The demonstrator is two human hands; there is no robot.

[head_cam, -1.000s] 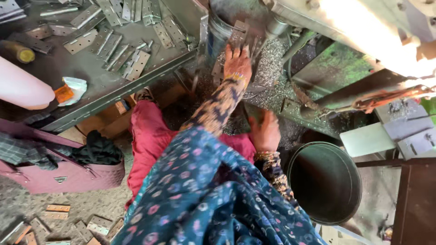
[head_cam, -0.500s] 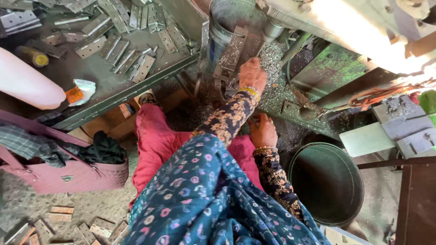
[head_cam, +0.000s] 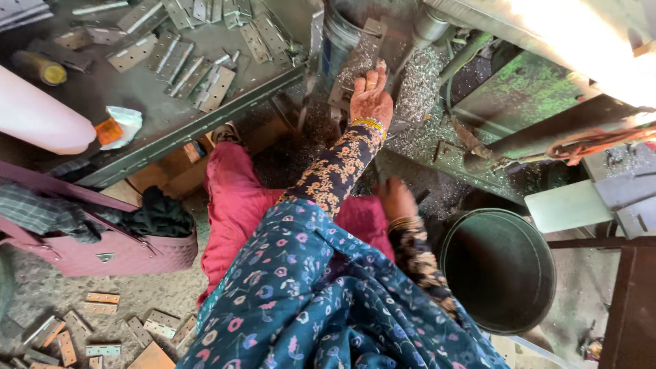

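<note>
Under the left hand point(head_cam: 371, 102), a hinge point(head_cam: 355, 68) lies flat on the machine bed.
Left fingers press it steady, spread; right hand point(head_cam: 396, 199) blurred, grip unclear, near the bucket point(head_cam: 499, 270).

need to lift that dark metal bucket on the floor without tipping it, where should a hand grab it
Probably by the rim of the bucket, from straight above. It stands upright with its round mouth open to the camera, and no handle shows. The near-left rim is bare and close to the right hand; the far side sits tight against the machine frame, so coming from there looks cramped.
</note>
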